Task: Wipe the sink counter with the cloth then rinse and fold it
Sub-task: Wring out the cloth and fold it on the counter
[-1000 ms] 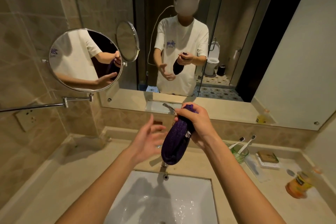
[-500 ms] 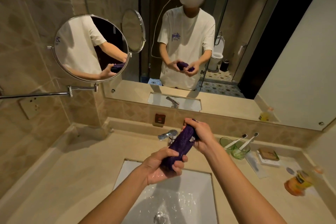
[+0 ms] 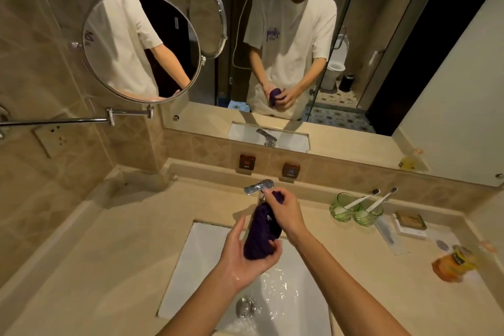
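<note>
Both hands grip a bunched dark purple cloth [image 3: 261, 234] above the white rectangular sink [image 3: 196, 262], near the beige stone tabletop's [image 3: 103, 267] back edge. The left hand [image 3: 245, 256] is curled under its lower end; the right hand [image 3: 286, 211] is clamped around its upper end, just beside the chrome tap [image 3: 257, 187]. Water lies in the basin.

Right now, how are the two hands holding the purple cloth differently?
The left hand cups the cloth's lower end from underneath, palm up. The right hand pinches the cloth's top end, up by the tap. The left hand looks wet; the right shows none. Both grip the same rolled cloth over the sink.
</note>
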A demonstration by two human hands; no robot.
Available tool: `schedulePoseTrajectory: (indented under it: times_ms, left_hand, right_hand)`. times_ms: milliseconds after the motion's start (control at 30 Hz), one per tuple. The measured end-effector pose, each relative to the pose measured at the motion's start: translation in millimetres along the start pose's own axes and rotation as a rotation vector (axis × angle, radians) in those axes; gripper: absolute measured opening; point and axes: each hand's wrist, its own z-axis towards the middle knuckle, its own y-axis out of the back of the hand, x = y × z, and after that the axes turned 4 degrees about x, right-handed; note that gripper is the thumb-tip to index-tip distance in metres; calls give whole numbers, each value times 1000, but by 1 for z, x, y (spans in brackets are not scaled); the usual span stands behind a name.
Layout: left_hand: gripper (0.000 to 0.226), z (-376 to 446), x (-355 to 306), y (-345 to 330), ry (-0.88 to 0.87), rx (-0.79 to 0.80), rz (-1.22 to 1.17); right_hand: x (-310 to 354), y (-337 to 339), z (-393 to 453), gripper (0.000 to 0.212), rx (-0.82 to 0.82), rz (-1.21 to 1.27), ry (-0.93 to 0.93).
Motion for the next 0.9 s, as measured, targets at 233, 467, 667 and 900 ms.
schedulePoseTrajectory:
  times_ms: [233, 467, 667, 900]
  left_hand:
    - [71, 1, -9, -1, -117, 14, 107]
    - [66, 6, -10, -12, -152, -76, 281]
    - [57, 14, -6, -11, -88, -64, 254]
    - [96, -5, -21, -24, -70, 254, 379]
  right_hand:
    - [11, -5, -48, 34, 474, -436, 400]
    - [15, 9, -74, 59, 456, -823, 558]
    - [8, 26, -90, 69, 370, -713, 471]
    - [45, 70, -89, 52, 236, -290, 452]
